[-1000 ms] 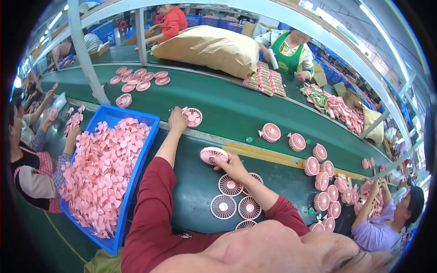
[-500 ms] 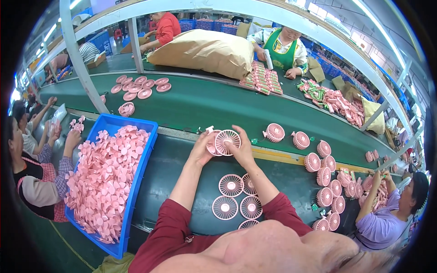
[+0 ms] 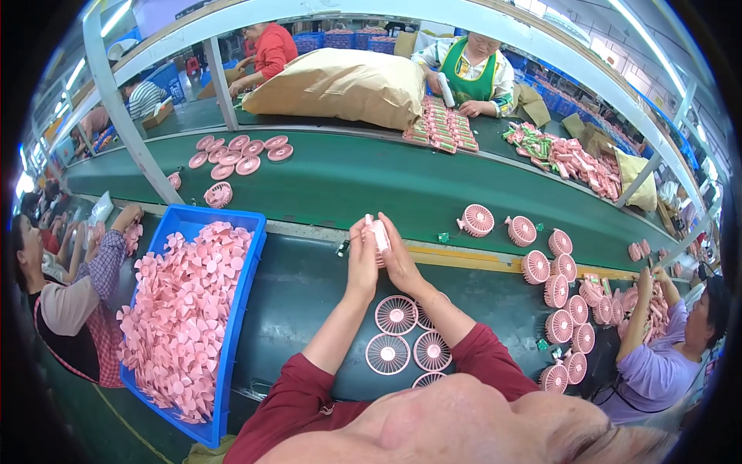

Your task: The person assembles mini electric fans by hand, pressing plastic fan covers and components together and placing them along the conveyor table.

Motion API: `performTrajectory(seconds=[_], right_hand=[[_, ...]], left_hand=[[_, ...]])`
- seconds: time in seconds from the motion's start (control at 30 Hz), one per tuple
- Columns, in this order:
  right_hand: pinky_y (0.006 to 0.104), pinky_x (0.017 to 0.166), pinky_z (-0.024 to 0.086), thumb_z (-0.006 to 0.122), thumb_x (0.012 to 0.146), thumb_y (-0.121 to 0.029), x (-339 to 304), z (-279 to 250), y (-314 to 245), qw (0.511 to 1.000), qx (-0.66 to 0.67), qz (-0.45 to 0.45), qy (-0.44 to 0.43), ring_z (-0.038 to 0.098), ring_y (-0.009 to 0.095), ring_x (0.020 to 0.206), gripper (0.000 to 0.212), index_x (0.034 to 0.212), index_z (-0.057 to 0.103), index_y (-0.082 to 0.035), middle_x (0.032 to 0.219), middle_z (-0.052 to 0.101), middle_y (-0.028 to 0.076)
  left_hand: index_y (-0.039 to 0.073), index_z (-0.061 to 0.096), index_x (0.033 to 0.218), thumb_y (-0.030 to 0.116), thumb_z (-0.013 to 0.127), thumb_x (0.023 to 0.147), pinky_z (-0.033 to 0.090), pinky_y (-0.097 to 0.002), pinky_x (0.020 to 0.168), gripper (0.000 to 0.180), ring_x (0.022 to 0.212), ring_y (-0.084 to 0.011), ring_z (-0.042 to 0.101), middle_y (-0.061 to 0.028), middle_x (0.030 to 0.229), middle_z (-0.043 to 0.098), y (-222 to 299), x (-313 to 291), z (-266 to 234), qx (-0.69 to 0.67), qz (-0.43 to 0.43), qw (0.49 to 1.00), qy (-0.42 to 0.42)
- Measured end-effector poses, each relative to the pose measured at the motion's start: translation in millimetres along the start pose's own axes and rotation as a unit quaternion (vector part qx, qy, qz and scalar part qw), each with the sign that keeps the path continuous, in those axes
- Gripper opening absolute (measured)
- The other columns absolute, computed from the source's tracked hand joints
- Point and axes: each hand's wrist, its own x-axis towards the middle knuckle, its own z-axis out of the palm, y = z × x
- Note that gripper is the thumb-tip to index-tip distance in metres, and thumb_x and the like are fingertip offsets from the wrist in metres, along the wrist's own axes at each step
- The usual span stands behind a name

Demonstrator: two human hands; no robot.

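Between my two palms a pink fan head [image 3: 379,238] stands on edge, its round grille turned sideways. My left hand [image 3: 361,261] presses on its left side, and my right hand [image 3: 400,264] lies along its right side with the fingers pointing away from me. A small dark circuit board [image 3: 342,248] shows just left of my left hand. Below my wrists, several loose pink fan grilles [image 3: 387,354] lie flat on the dark work surface [image 3: 301,282], some partly covered by my right forearm and body.
On my left, a blue bin [image 3: 244,317] holds many pink fan blades [image 3: 182,321]. Assembled fan heads [image 3: 558,326] cluster at the right, some with small green boards. Beyond runs a green conveyor belt [image 3: 332,182] carrying pink discs [image 3: 247,165]. Co-workers sit left, right and across.
My hands have turned the grille and fan part from facing me to edge-on and closed them together between the palms. At the left, a co-worker's arm has moved.
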Motion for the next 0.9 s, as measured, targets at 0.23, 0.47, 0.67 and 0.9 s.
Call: performTrajectory(seconds=[0.23,0.47,0.67,0.9], right_hand=[[0.0358,0.107,0.036,0.029,0.103,-0.054,-3.5,12.8,-19.6,0.941,0.313,0.129,0.014,0.045,0.022,0.127,0.065,0.148,0.027,-0.007,0.138,0.044,0.012],[0.0337,0.107,0.037,0.03,0.103,-0.055,4.4,6.1,-27.0,0.952,0.275,0.136,-0.008,0.046,0.019,0.126,0.064,0.148,0.03,-0.009,0.138,0.045,0.01],[0.0415,0.105,0.04,0.067,0.088,-0.033,35.0,-49.9,47.2,0.978,-0.175,0.08,0.082,0.053,0.035,0.12,0.062,0.136,0.046,0.001,0.13,0.054,0.023],[0.0484,0.11,0.034,0.078,0.076,-0.029,-38.7,-105.6,4.4,0.947,-0.318,0.032,-0.028,0.04,0.042,0.131,0.073,0.139,0.047,-0.007,0.144,0.041,0.026]], left_hand=[[0.003,0.047,0.13,0.017,0.054,0.095,0.03,-0.047,0.105,0.039,0.122,-0.0357,0.043,-0.0182,0.13,0.049,-10.4,-7.9,5.4,0.346,0.3,0.888,0.047],[0.002,0.045,0.133,0.019,0.051,0.097,0.032,-0.0464,0.105,0.039,0.121,-0.0352,0.045,-0.0187,0.133,0.048,-14.0,0.4,-1.9,0.339,0.349,0.873,0.029],[0.001,0.054,0.129,0.022,0.056,0.096,0.036,-0.0427,0.108,0.039,0.126,-0.036,0.049,-0.0194,0.136,0.053,-38.0,25.3,-44.9,0.451,0.239,0.857,-0.078],[0.005,0.064,0.115,0.01,0.061,0.089,0.054,-0.0368,0.083,0.027,0.113,-0.035,0.056,-0.0187,0.127,0.059,-38.2,19.6,-111.2,0.513,0.228,0.828,0.01]])
